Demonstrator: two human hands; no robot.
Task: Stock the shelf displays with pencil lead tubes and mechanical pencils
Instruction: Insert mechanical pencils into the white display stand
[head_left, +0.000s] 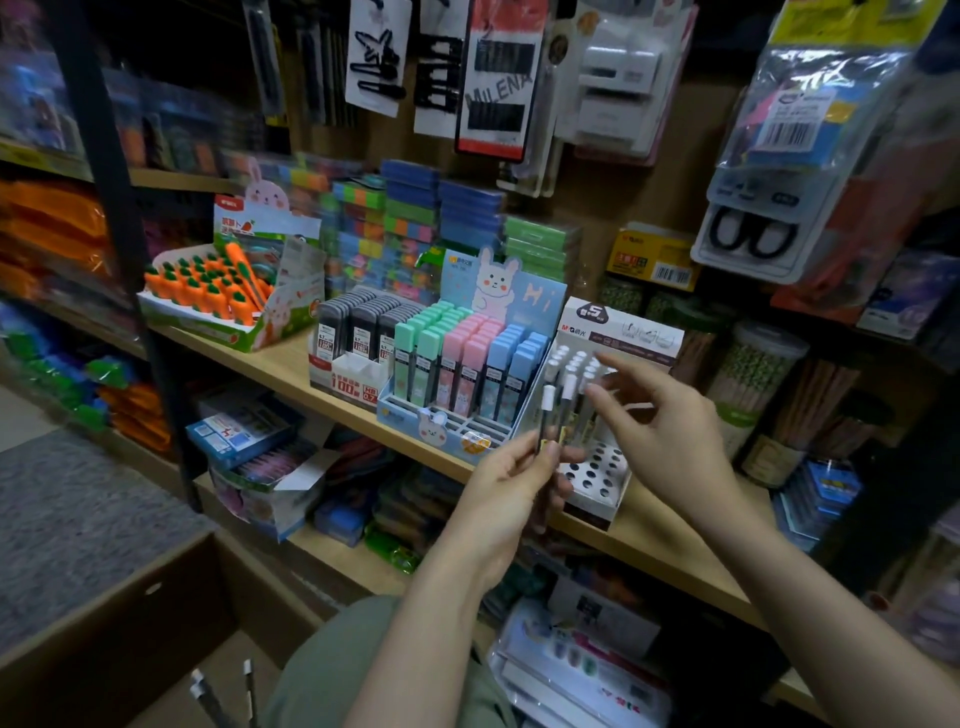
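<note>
1. On the wooden shelf (291, 366), at its right end, stands the white mechanical pencil display (597, 467), a stepped stand with round holes. Its back rows are filled with white-capped pencils and several front holes are empty.

2. Left hand (506, 499): fingers curled round a small bundle of mechanical pencils (545, 415), held upright with the white caps on top. The caps stand above the fingers; the lower ends run down behind the palm and are mostly hidden.

3. Right hand (660, 431): fingers spread and relaxed, holding nothing, reaching toward the caps of the held bundle, just beside the filled rows of the display.

4. The step in hand, as I judge it, is taking one pencil from the bundle and seating it in an empty hole. To do it well:
   - pinch a single pencil near its cap, so that the others stay put in the left hand;
   - keep it upright and lower the tip straight into a front hole;
   - fill from the back forward, so the reaching hand does not knock the pencils already standing.

5. More pencils lie in the cardboard box (156, 613) at lower left.

6. The pastel lead tube display (457, 364) next door looks nearly full.
</note>
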